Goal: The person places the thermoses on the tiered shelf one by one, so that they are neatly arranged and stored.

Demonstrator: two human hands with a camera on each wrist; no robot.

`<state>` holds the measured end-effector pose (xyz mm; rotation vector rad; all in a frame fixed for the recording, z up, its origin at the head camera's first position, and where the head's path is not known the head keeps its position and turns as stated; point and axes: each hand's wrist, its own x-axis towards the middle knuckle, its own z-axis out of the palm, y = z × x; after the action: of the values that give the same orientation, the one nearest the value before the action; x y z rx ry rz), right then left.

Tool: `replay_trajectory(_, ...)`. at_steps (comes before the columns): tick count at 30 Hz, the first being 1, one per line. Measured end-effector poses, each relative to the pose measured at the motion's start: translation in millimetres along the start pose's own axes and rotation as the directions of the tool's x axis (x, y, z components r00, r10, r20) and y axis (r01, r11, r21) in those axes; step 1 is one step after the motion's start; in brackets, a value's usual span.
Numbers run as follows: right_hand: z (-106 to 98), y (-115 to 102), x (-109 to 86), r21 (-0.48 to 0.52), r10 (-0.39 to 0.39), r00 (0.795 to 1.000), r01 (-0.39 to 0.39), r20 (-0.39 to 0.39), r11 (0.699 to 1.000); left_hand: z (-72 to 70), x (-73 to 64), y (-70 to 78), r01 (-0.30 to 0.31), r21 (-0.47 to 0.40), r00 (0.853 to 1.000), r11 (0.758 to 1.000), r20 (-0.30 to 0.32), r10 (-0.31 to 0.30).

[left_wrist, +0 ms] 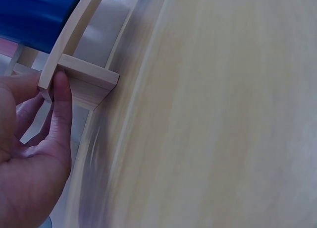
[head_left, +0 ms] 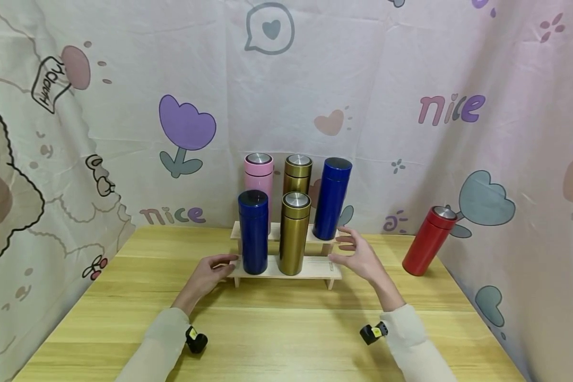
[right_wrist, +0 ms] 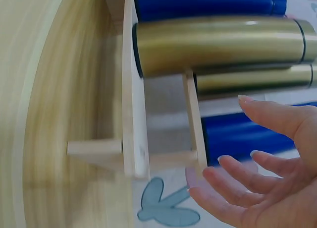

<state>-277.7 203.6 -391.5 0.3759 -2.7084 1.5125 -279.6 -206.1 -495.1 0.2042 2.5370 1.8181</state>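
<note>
A two-tier wooden rack (head_left: 321,269) carries several thermos flasks. On its lower shelf stand a blue flask (head_left: 254,236) and a gold flask (head_left: 293,241). Behind them, the upper shelf bears a pink flask (head_left: 257,180), another gold flask (head_left: 297,172) and a second blue flask (head_left: 332,199) at the right end. My left hand (head_left: 206,275) pinches the left end of the lower shelf board between thumb and fingers, as the left wrist view shows. At the rack's right end, my right hand (head_left: 361,260) holds nothing, its fingers spread near the blue flask on the upper shelf.
A red flask (head_left: 427,244) stands on the wooden table (head_left: 277,334) to the right of the rack, near the table's right edge. Close behind the rack hangs a printed curtain (head_left: 363,63). Each sleeve has a small black wrist camera (head_left: 197,340).
</note>
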Motion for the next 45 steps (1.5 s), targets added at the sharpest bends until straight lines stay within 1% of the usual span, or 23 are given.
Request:
replay_trajectory(5, -16, 12, -8.0, -0.019, 0.019, 1.000, -0.019, -0.023, 1.000, 0.3, 0.3, -0.7, -0.015, 0.008, 1.000, 1.000, 0.004, 0.015)
replay_trajectory(11, -35, 26, -15.5, -0.050, 0.035, 0.998, -0.038, -0.055, 0.998, 0.2, 0.4, -1.0, -0.014, 0.014, 1.000, 1.000, 0.003, 0.014)
replay_trajectory(15, -49, 30, -20.5, -0.067, 0.043, 0.997, -0.048, -0.071, 0.997, -0.5, 0.2, -2.5, -0.014, 0.011, 1.000, 1.000, 0.001, 0.014)
replay_trajectory(22, -77, 38, -32.2, -0.058, 0.053, 0.992, -0.060, -0.119, 0.997, -1.1, 0.3, -1.5, 0.000, 0.003, 1.000, 1.000, 0.003, 0.000)
replay_trajectory(25, -88, 45, -37.6, -0.075, 0.047, 0.989, -0.058, -0.139, 0.995, -1.1, 0.4, -0.6, -0.001, 0.005, 1.000, 1.000, 0.005, 0.001)
replay_trajectory(28, -97, 53, -42.7, -0.108, 0.060, 0.986, -0.077, -0.155, 0.991, -0.9, 0.5, -0.3, -0.004, 0.005, 1.000, 1.000, 0.009, 0.004)
replay_trajectory(34, -113, 70, -48.5, -0.171, 0.106, 0.985, -0.129, -0.140, 0.977, -1.0, 0.4, -1.1, -0.003, 0.003, 1.000, 1.000, 0.007, 0.003)
replay_trajectory(42, -133, 95, -53.1, -0.234, 0.153, 0.978, -0.183, -0.142, 0.955, -0.8, 0.7, -2.2, -0.010, 0.014, 1.000, 1.000, 0.003, 0.010)
replay_trajectory(45, -141, 104, -53.5, -0.243, 0.181, 0.974, -0.210, -0.134, 0.947, -0.7, 1.3, -2.3, -0.004, 0.011, 1.000, 1.000, 0.004, 0.004)
